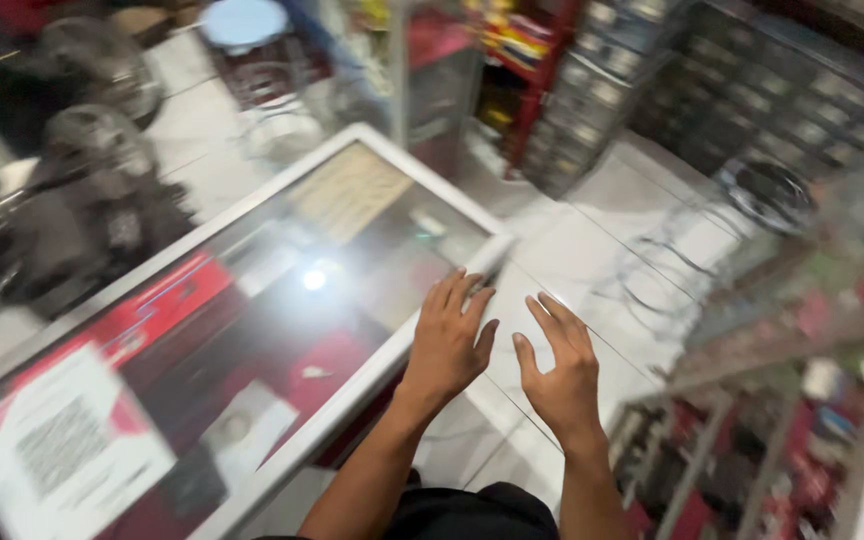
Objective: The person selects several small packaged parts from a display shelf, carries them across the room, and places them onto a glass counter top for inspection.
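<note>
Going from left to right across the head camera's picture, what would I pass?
Electric fans → glass-topped display counter → left hand → right hand → bare white floor tiles → wire fan guards → blurred shelves of small goods.

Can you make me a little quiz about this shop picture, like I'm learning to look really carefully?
1. True or false: the left hand holds a tool.
2. Which is nearest the left hand? A) the glass counter B) the drawer cabinet C) the fan
3. What lies below the right hand?

Key
1. False. Both hands are empty, fingers spread flat.
2. A. The left hand is over the counter's white edge; whether it touches cannot be told.
3. The white tiled floor, in the aisle beside the counter.
</note>
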